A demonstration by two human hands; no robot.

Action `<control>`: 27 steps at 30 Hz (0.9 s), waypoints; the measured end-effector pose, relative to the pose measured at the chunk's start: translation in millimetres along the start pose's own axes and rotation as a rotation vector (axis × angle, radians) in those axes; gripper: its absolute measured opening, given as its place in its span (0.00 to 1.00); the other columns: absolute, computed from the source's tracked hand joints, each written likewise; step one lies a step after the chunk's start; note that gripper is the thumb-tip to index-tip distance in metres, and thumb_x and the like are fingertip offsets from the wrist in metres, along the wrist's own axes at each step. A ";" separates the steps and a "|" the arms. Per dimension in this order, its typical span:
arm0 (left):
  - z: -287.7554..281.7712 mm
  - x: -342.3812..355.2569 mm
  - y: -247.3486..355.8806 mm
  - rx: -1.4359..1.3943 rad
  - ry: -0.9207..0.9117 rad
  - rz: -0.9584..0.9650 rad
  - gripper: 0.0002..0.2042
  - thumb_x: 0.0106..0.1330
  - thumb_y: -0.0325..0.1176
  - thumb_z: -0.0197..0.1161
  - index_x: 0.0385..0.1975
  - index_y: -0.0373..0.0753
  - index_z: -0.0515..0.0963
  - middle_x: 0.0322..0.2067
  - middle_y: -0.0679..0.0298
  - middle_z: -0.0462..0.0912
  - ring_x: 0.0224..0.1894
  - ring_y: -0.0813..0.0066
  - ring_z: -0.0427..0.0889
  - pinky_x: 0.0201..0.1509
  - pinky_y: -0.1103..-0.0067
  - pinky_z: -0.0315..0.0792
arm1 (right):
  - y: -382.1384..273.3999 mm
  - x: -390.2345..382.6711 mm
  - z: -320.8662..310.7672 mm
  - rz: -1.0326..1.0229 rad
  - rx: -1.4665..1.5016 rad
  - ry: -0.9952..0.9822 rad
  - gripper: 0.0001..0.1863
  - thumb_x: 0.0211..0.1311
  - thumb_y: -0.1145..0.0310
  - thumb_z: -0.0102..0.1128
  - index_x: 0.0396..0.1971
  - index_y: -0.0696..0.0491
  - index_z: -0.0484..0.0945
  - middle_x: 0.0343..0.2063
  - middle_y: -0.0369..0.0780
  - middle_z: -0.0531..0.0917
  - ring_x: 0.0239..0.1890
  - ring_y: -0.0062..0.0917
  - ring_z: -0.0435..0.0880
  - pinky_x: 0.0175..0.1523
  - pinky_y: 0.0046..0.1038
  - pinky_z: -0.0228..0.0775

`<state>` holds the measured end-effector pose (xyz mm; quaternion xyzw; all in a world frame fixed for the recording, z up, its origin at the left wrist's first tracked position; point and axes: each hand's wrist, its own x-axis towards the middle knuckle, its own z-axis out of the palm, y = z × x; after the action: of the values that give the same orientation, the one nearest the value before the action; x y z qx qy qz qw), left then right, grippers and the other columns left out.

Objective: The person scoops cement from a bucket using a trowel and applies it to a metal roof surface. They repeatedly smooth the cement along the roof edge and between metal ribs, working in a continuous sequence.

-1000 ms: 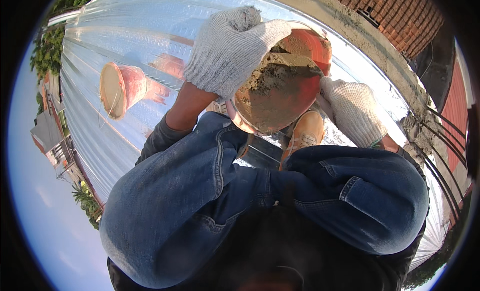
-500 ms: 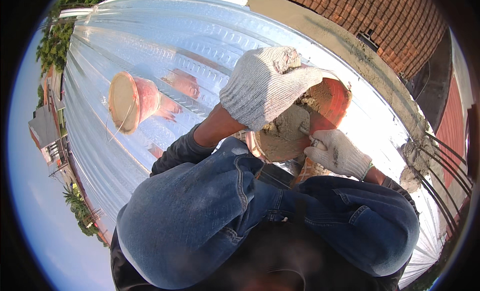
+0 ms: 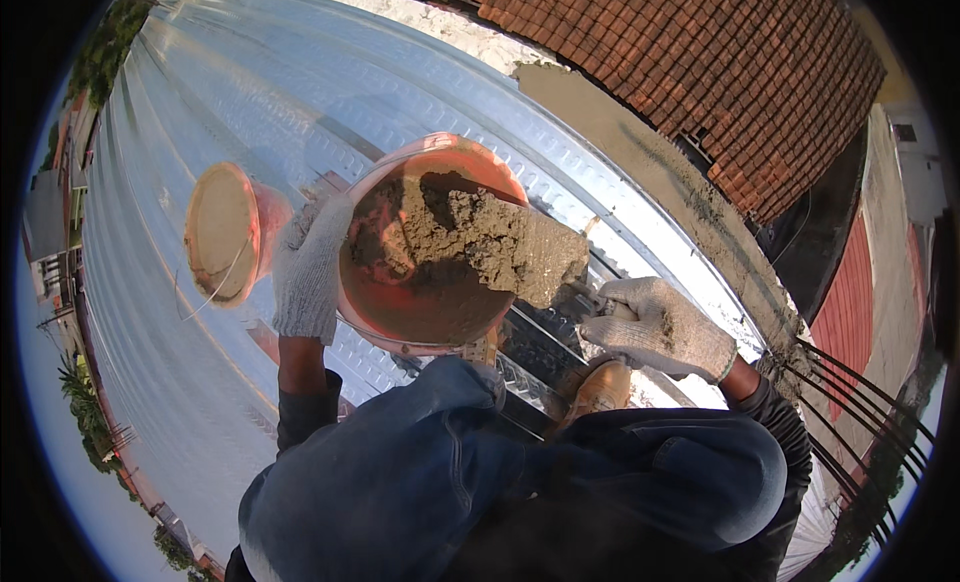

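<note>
A red-orange bucket (image 3: 500, 167) is tilted so that its mouth faces me, with grey-brown mortar smeared inside. My left hand (image 3: 318, 267), in a grey knitted glove, grips its left side near the rim. At the bucket's right edge lies a trowel (image 3: 570, 254), its blade covered with a thick lump of wet mortar (image 3: 490, 237) that reaches back over the bucket's mouth. My right hand (image 3: 665, 327), gloved too and stained with mortar, is closed round the trowel's handle, which the fingers mostly hide.
A second bucket (image 3: 268, 217) with a wire handle stands at the left on the shiny corrugated metal roofing (image 3: 150, 252). Beyond the roofing runs a mortar-coated wall top (image 3: 650, 152), beside orange roof tiles (image 3: 640, 57). Several dark bars (image 3: 860, 402) stick out at the right.
My left hand has moved left, from across the bucket to its side, and the bucket's mouth now faces me more. The trowel has come out toward the right, carrying mortar.
</note>
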<state>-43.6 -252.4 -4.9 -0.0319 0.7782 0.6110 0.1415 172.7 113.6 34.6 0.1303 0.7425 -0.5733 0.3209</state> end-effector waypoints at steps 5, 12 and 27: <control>-63.1 18.1 -25.8 0.090 0.115 -0.077 0.11 0.79 0.39 0.69 0.44 0.36 0.88 0.37 0.73 0.83 0.38 0.84 0.79 0.44 0.81 0.74 | -48.0 24.2 -30.1 0.023 0.058 0.095 0.23 0.74 0.51 0.72 0.33 0.59 0.86 0.20 0.33 0.79 0.23 0.16 0.78 0.28 0.26 0.69; -78.5 28.3 -20.6 0.041 0.150 -0.159 0.11 0.78 0.40 0.70 0.40 0.39 0.87 0.36 0.74 0.82 0.38 0.85 0.77 0.45 0.80 0.74 | -51.7 110.3 -101.6 -0.221 -0.416 0.335 0.27 0.74 0.48 0.69 0.54 0.61 0.84 0.31 0.44 0.87 0.33 0.31 0.89 0.42 0.35 0.83; -90.5 55.3 -24.1 0.105 0.060 -0.199 0.05 0.79 0.34 0.70 0.40 0.41 0.85 0.35 0.78 0.79 0.39 0.90 0.74 0.44 0.85 0.71 | -11.7 280.4 -146.2 -0.274 -0.694 0.501 0.24 0.79 0.49 0.60 0.49 0.60 0.81 0.34 0.51 0.87 0.38 0.44 0.91 0.46 0.44 0.82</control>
<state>-107.7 -338.5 -22.6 -0.1199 0.8060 0.5511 0.1797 -94.8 197.7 -111.9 0.0504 0.9560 -0.2784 0.0770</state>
